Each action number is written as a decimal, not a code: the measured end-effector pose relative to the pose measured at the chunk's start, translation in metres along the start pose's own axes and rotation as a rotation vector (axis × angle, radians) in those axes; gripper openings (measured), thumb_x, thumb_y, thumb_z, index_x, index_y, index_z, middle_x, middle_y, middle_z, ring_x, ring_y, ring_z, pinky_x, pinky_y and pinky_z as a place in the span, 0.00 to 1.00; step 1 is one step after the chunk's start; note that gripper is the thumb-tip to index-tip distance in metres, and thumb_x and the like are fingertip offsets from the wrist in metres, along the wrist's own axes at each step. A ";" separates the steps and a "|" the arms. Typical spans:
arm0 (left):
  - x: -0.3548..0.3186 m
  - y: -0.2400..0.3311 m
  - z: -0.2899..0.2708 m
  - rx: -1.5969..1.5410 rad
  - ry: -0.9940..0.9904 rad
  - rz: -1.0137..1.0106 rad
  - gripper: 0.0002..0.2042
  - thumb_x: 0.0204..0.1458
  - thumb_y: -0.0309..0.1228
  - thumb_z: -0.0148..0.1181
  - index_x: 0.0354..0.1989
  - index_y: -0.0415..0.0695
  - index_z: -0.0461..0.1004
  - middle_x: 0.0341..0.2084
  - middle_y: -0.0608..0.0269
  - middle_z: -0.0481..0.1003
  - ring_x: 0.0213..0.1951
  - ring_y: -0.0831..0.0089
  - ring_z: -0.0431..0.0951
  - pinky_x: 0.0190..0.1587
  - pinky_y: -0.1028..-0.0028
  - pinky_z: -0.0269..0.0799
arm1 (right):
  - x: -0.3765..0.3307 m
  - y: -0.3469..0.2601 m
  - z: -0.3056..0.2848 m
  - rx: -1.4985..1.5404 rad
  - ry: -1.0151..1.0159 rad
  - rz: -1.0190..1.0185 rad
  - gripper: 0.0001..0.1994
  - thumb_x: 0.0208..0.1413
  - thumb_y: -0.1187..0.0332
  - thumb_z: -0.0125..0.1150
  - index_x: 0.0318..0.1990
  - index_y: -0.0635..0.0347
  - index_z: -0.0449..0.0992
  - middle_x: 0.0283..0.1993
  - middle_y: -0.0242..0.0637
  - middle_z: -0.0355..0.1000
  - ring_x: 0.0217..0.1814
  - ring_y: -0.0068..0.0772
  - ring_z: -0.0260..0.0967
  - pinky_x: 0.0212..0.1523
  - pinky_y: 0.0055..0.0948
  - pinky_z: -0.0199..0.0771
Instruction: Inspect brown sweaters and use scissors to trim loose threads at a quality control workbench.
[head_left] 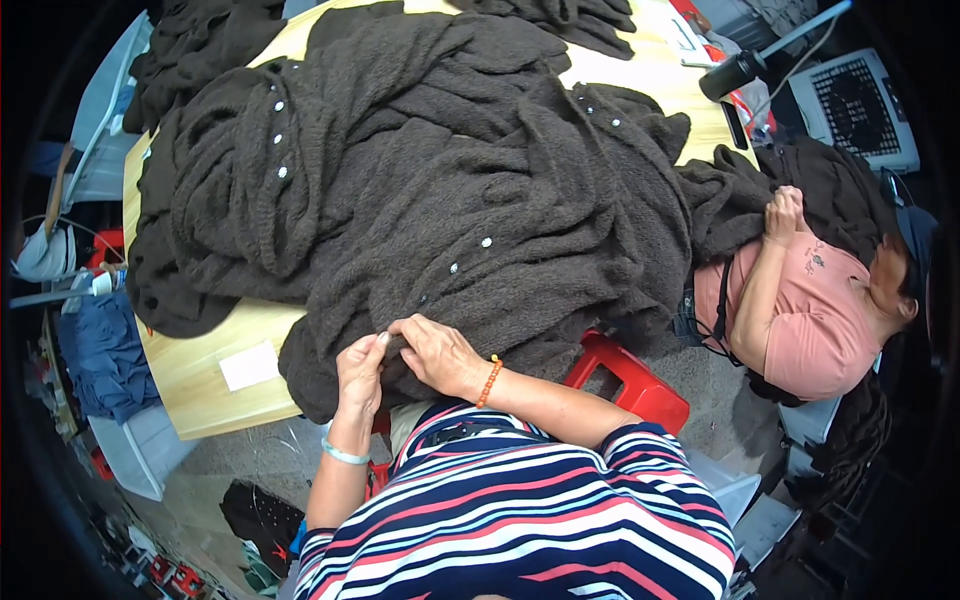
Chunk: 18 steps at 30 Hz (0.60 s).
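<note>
Dark brown knitwear (pixel 430 190) lies in a large, rumpled heap over most of the pale wooden worktop (pixel 190 375), its near edge hanging over the front toward the person's lap. Small shiny buttons (pixel 487 243) dot the folds.

At this near edge the two hands meet. The left hand (pixel 360 372), below a pale bangle (pixel 345 456), pinches a bit of the knit between thumb and fingers. Just beside it, the right hand (pixel 442 355) has its fingers bent and pressed together on the same bit of cloth; whether anything small sits between the fingertips is hidden. An orange bead bracelet (pixel 489 382) circles the right wrist.

Left of the heap, a white sheet of paper (pixel 249 366) lies flat on the worktop. A red stool (pixel 645 385) stands near the right forearm. To the right, a co-worker in a pink shirt (pixel 825 325) holds more brown cloth (pixel 835 185). Blue cloth (pixel 105 355) is piled beyond the worktop's left side, and a white crate (pixel 890 150) sits at the far right.
</note>
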<state>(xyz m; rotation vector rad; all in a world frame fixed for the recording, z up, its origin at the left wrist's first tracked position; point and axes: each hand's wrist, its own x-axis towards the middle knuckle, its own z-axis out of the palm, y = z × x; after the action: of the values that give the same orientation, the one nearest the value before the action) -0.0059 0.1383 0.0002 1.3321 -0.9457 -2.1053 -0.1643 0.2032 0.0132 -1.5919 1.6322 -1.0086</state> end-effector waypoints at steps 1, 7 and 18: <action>0.000 -0.002 -0.001 0.008 0.042 0.002 0.05 0.58 0.26 0.59 0.37 0.37 0.78 0.31 0.66 0.79 0.32 0.84 0.74 0.36 0.84 0.68 | 0.001 -0.001 0.001 0.021 0.055 -0.017 0.13 0.51 0.75 0.57 0.44 0.64 0.67 0.37 0.48 0.66 0.39 0.53 0.71 0.39 0.44 0.74; 0.005 -0.015 -0.003 -0.203 0.053 -0.034 0.05 0.57 0.26 0.60 0.38 0.39 0.78 0.32 0.65 0.79 0.34 0.82 0.75 0.39 0.82 0.68 | 0.000 -0.002 0.001 -0.002 0.039 -0.009 0.14 0.51 0.75 0.58 0.45 0.67 0.70 0.36 0.46 0.67 0.41 0.50 0.71 0.41 0.42 0.74; 0.002 -0.015 -0.003 0.084 0.035 0.054 0.03 0.56 0.25 0.61 0.33 0.39 0.78 0.27 0.71 0.76 0.30 0.86 0.70 0.35 0.85 0.64 | 0.001 0.008 -0.009 0.165 -0.062 0.137 0.13 0.48 0.75 0.60 0.43 0.68 0.75 0.39 0.49 0.72 0.40 0.54 0.73 0.42 0.43 0.75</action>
<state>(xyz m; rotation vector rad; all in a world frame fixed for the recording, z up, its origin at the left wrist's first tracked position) -0.0044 0.1455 -0.0132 1.3650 -1.0542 -2.0155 -0.1762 0.2030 0.0112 -1.3707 1.5516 -0.9852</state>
